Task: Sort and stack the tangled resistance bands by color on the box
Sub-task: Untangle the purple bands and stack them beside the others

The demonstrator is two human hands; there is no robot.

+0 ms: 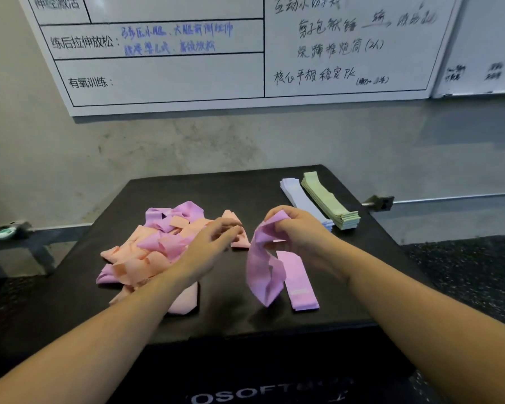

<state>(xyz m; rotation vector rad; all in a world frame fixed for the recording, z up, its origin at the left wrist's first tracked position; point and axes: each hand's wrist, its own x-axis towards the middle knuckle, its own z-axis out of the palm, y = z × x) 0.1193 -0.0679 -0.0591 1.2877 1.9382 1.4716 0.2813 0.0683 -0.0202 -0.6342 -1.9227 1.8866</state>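
Right now I'm seeing the right hand (299, 228) pinching a limp pink-purple elastic band (263, 269), dangling above the black padded box (231, 313) beside a flat pink stack (299, 282); the left hand (213, 246), fingers loosely curled, is reaching over the tangled pink-and-peach pile (158, 246), gripping nothing I can make out; lavender (301, 199) and green (330, 201) stacks are lying at the far right

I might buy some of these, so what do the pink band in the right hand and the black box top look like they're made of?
Pink band: thin matte stretch material, likely latex or rubber; it hangs limp and creased from the right hand.
Black box: probably vinyl or faux-leather padding; smooth, faint sheen, softly rounded front edge.
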